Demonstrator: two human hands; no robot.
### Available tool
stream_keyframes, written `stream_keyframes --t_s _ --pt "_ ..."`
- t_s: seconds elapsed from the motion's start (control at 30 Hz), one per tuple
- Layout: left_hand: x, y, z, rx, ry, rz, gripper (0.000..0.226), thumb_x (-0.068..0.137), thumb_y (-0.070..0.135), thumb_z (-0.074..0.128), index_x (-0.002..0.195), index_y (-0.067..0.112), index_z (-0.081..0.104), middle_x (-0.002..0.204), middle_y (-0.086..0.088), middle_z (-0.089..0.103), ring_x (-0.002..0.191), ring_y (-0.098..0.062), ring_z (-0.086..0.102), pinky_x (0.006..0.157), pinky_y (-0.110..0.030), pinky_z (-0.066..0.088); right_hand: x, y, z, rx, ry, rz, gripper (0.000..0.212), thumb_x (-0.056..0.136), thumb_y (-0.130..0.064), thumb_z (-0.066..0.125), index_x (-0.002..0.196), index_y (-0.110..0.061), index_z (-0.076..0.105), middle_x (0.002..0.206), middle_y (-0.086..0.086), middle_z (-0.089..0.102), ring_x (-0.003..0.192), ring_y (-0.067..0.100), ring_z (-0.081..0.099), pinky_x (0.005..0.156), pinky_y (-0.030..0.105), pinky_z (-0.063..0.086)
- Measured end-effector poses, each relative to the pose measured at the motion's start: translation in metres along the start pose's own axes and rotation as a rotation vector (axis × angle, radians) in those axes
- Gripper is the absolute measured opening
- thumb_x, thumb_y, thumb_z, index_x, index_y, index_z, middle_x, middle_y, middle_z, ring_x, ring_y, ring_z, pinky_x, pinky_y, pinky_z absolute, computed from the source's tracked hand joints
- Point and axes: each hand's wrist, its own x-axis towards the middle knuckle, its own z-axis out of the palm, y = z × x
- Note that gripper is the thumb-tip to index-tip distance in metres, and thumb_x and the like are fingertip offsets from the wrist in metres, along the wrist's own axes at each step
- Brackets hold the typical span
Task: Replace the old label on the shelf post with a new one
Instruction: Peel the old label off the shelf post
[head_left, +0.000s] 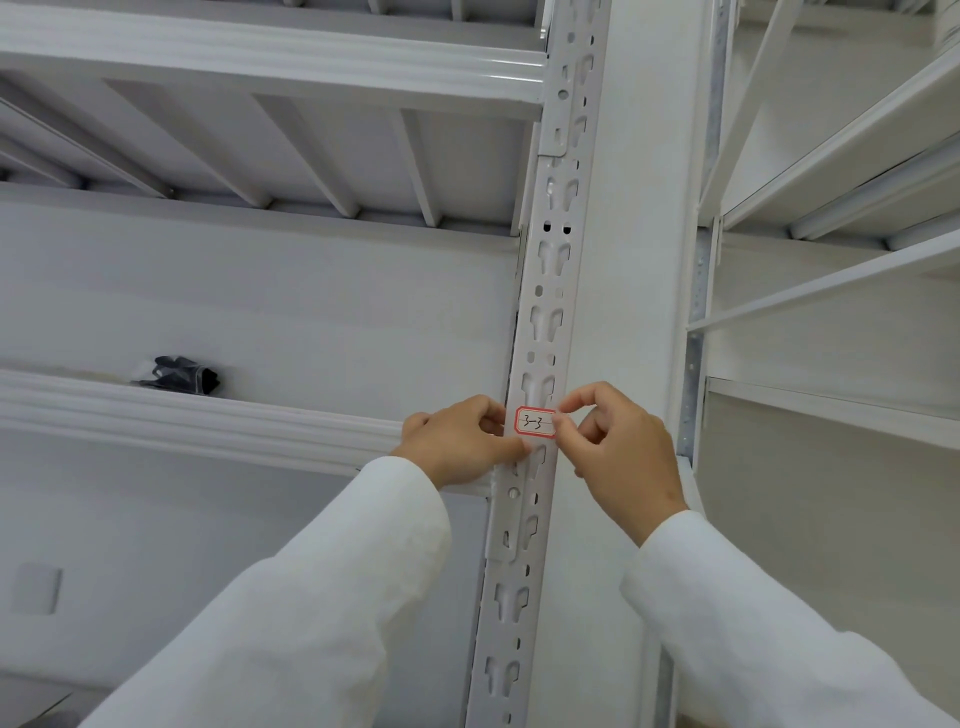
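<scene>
Label (535, 423), red-bordered and marked "3-3", sits on the slotted face of the shelf post (550, 270), pinched at its left edge by the left hand (462, 441) and at its right edge by the right hand (621, 457). Whether it is the old or new one cannot be told. If applying: keep it level, smooth outward from the centre over the slots.

Count: 1 label (535, 423), red border, pinched between the fingers (563, 410) of both hands. 2 hands: left hand (460, 441), right hand (623, 457). 2 white sleeves below them. 1 slotted shelf post (550, 270) running up behind the fingers. 1 dark bundle (179, 375) on the shelf, well left of the fingers. 1 grey wall plate (36, 588), far down-left of the fingers.
</scene>
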Motion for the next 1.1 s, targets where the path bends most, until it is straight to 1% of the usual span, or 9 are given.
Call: stream_keyframes --t_s 0.07,0.17,0.23,0.3,0.37,0.43,0.53,0.8,1.1 --pt "-0.001 -0.001 0.0 -0.006 0.0 0.003 0.042 0.079 0.054 0.059 0.114 0.031 0.056 0.111 0.015 0.065 0.097 -0.007 0.048 0.103 -0.027 0.023 0.0 0.003 0.0 -0.058 0.022 -0.044 0.005 0.084 -0.026 0.06 0.085 -0.031 0.058 0.054 -0.005 0.054 0.059 0.017 0.056 0.061 0.035 0.051" --pt "-0.001 -0.002 0.0 0.001 -0.001 0.016 0.043 0.079 0.055 0.059 0.114 0.031 0.056 0.113 0.016 0.065 0.103 -0.006 0.052 0.097 -0.026 0.021 0.003 0.002 0.002 -0.19 0.067 -0.189 0.01 0.084 -0.025 0.06 0.092 -0.03 0.062 0.072 -0.011 0.053 0.069 0.01 0.052 0.06 0.032 0.049" --pt "-0.001 -0.003 0.0 -0.005 -0.004 0.022 0.043 0.079 0.056 0.059 0.114 0.031 0.057 0.113 0.016 0.066 0.11 -0.006 0.055 0.098 -0.025 0.021 0.007 0.0 0.004 -0.272 0.047 -0.305 0.014 0.083 -0.024 0.062 0.096 -0.028 0.064 0.083 -0.01 0.055 0.078 0.007 0.049 0.06 0.029 0.048" --pt "-0.001 -0.004 -0.001 0.0 -0.011 0.029 0.042 0.08 0.055 0.058 0.116 0.032 0.057 0.116 0.016 0.065 0.115 -0.006 0.054 0.1 -0.025 0.021 0.012 -0.002 0.005 -0.377 0.001 -0.406 0.017 0.081 -0.024 0.064 0.097 -0.027 0.065 0.09 -0.008 0.058 0.083 0.01 0.049 0.058 0.026 0.045" --pt "-0.001 -0.006 -0.002 0.001 -0.022 0.039 0.04 0.081 0.052 0.058 0.116 0.033 0.056 0.119 0.016 0.064 0.117 -0.005 0.053 0.097 -0.023 0.019 0.016 -0.004 0.003 -0.455 -0.028 -0.471 0.018 0.079 -0.025 0.066 0.096 -0.026 0.065 0.09 -0.006 0.059 0.084 0.015 0.05 0.057 0.025 0.04" --pt "-0.002 -0.006 -0.002 0.003 -0.024 0.048 0.038 0.082 0.051 0.057 0.115 0.034 0.057 0.119 0.017 0.064 0.117 -0.005 0.053 0.097 -0.023 0.019 0.019 -0.005 0.001 -0.484 -0.048 -0.49 0.018 0.078 -0.027 0.066 0.096 -0.026 0.066 0.09 -0.005 0.058 0.084 0.016 0.049 0.058 0.025 0.038" --pt "-0.003 -0.005 -0.002 0.003 -0.013 0.057 0.037 0.082 0.05 0.057 0.115 0.033 0.056 0.119 0.017 0.065 0.116 -0.005 0.054 0.104 -0.026 0.02 0.019 -0.007 0.001 -0.518 -0.016 -0.505 0.019 0.075 -0.031 0.069 0.093 -0.023 0.065 0.088 -0.003 0.059 0.081 0.018 0.051 0.056 0.027 0.039" --pt "-0.003 -0.006 -0.001 0.022 0.004 0.079 0.035 0.085 0.045 0.053 0.118 0.033 0.055 0.119 0.016 0.064 0.118 -0.006 0.054 0.106 -0.028 0.019 0.016 -0.012 0.012 -0.592 0.123 -0.499 0.023 0.065 -0.031 0.073 0.082 -0.018 0.064 0.078 0.001 0.059 0.07 0.023 0.054 0.049 0.026 0.038" --pt "-0.001 -0.006 0.0 0.025 0.006 0.085 0.035 0.084 0.041 0.052 0.118 0.033 0.055 0.119 0.016 0.064 0.118 -0.005 0.053 0.102 -0.026 0.017 0.015 -0.016 0.017 -0.597 0.165 -0.476 0.018 0.067 -0.026 0.071 0.078 -0.016 0.061 0.078 0.002 0.058 0.068 0.023 0.054 0.045 0.026 0.038"
